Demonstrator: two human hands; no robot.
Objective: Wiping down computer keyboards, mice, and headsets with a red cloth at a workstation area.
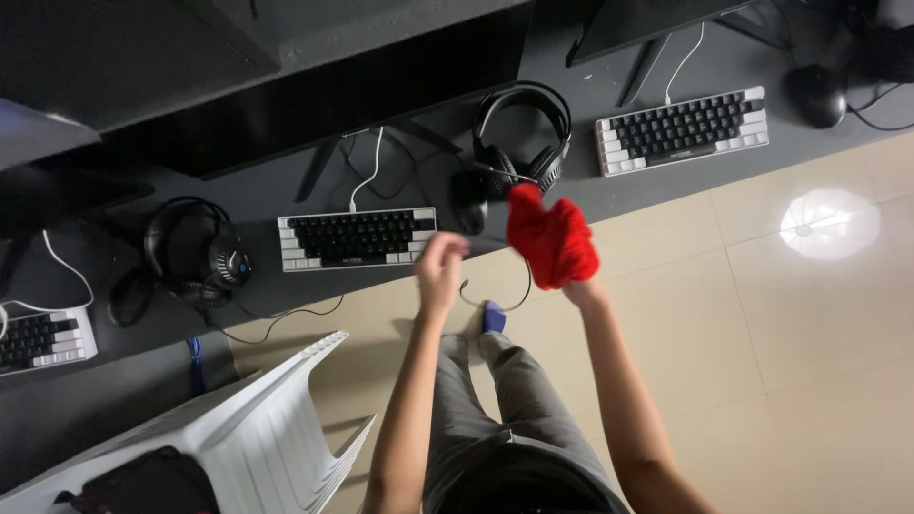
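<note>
My right hand [577, 284] is raised over the desk edge and grips a bright red cloth [549, 236] that covers most of the fingers. My left hand [440, 267] hovers just left of it with fingers curled, holding nothing I can see. Both hands hang near the front edge of a dark grey desk [257, 190]. Below the left hand lies a black-and-white keyboard [356, 237]. A black mouse [468, 202] and a black headset [522, 143] sit just beyond the cloth.
A second keyboard [682, 129] and mouse [816, 95] lie at the right, a third keyboard [40, 337] and another headset [195, 249] at the left. Dark monitors [314, 95] line the back. A white plastic chair [248, 438] stands at lower left on beige floor tiles [762, 314].
</note>
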